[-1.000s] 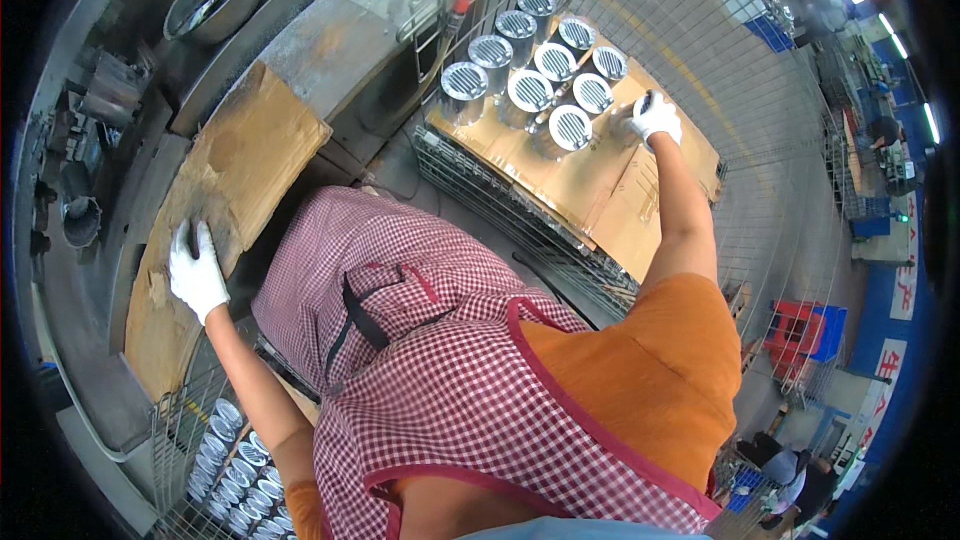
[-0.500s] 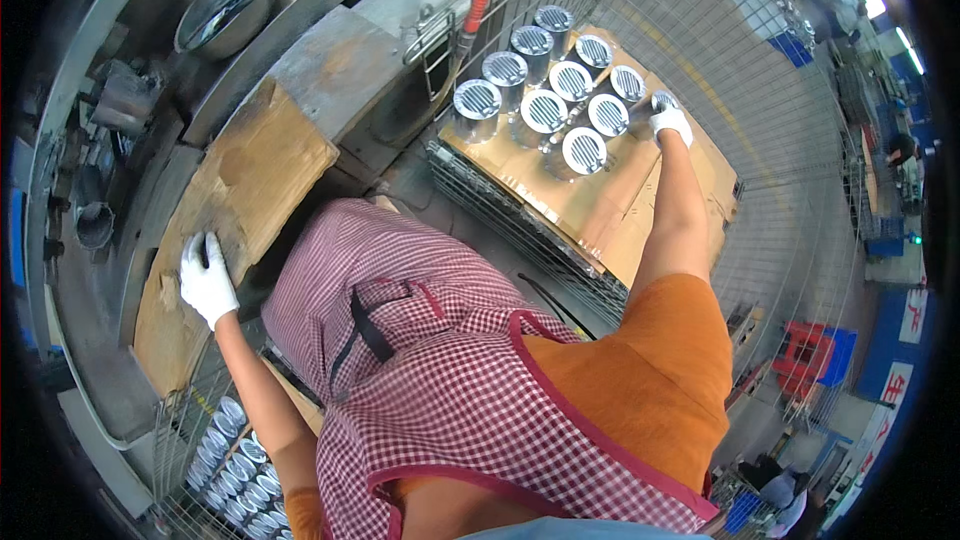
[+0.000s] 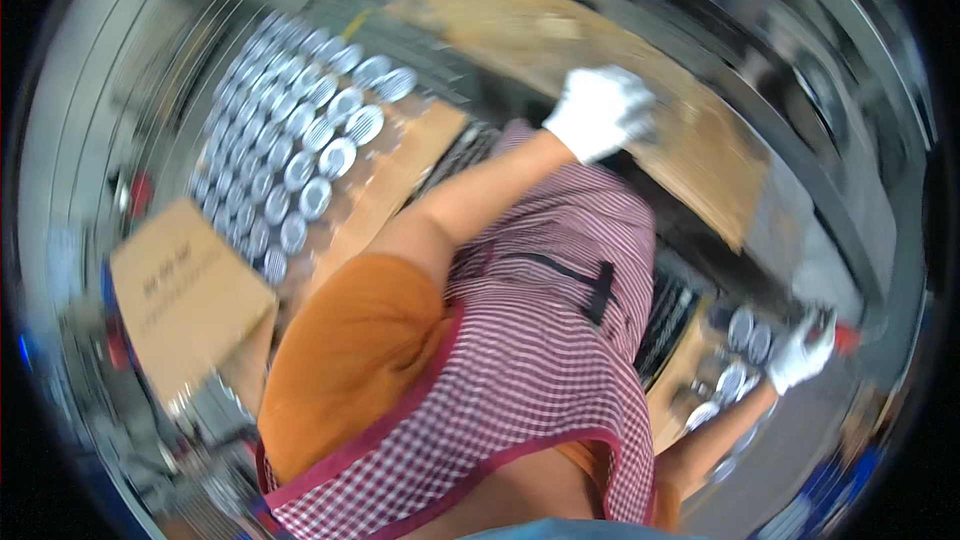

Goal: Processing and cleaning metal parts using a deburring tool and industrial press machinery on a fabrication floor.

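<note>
Both grips: cannot tell. Left hand (image 3: 600,115) by board (image 3: 710,170), upper centre; right hand (image 3: 803,352) by cups (image 3: 733,380), lower right. Probable step: cup handling; next move likely requires steady grasp.

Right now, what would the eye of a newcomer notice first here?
Eyes go first to the rows of shiny metal cylinders at upper left, above a brown cardboard box. The checked apron fills the lower middle, and above it the white-gloved left grip shows bright beside a stained brown sheet. The right grip, also white-gloved, is at lower right.
</note>
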Demonstrator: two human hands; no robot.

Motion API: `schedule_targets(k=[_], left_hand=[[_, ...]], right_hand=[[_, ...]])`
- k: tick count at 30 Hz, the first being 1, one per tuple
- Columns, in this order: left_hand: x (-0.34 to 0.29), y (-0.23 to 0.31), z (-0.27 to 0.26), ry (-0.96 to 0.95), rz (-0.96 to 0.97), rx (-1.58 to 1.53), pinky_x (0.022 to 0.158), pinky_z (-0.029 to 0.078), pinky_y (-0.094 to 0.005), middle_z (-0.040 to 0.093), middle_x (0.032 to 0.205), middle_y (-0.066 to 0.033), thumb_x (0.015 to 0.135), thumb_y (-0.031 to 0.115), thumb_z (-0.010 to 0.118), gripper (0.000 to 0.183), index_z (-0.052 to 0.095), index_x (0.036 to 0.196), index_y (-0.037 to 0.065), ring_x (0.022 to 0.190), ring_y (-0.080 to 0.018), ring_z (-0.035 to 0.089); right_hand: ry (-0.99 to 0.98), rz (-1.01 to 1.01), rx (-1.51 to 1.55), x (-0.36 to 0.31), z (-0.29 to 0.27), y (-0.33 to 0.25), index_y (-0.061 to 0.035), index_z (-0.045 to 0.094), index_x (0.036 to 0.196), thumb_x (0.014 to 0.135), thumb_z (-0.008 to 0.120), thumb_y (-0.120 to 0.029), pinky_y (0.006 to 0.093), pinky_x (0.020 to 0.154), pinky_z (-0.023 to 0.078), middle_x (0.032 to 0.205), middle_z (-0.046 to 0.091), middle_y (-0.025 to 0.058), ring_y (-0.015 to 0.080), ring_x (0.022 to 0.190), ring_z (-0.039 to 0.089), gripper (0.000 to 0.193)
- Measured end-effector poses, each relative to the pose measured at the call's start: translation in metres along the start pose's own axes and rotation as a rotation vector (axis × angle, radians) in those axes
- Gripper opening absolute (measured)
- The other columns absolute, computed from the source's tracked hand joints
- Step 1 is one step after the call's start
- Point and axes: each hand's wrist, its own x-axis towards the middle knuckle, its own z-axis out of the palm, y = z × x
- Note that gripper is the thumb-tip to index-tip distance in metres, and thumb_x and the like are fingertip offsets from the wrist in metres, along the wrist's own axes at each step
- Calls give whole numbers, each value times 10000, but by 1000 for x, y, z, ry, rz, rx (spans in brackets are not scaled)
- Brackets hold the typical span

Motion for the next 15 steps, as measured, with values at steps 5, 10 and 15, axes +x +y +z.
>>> schedule_targets(k=[5,10,15], left_hand=[[-91,-14,-10,159,157,82,912,450,-474,599,1287,-95,818,406,730,429,663,1195,212,1208,-315,556],[-220,-71,-37,-115,-380,68,866,489,-459,658,1208,-102,856,311,693,309,679,1112,138,1111,-293,630],[-358,-103,-88,-890,-1058,280,847,510,-457,732,1011,-122,864,266,651,228,732,1037,142,977,-306,700]], right_hand=[[-108,20,-234,36,22,8,-129,742,1187,979,617,-432,412,816,542,1099,724,137,316,960,689,388],[-255,102,-222,49,36,18,-153,745,1190,992,521,-543,385,820,541,1145,732,94,298,978,697,492],[-277,198,-339,58,50,20,-155,766,1115,954,462,-654,448,775,544,1058,752,100,347,909,708,606]])
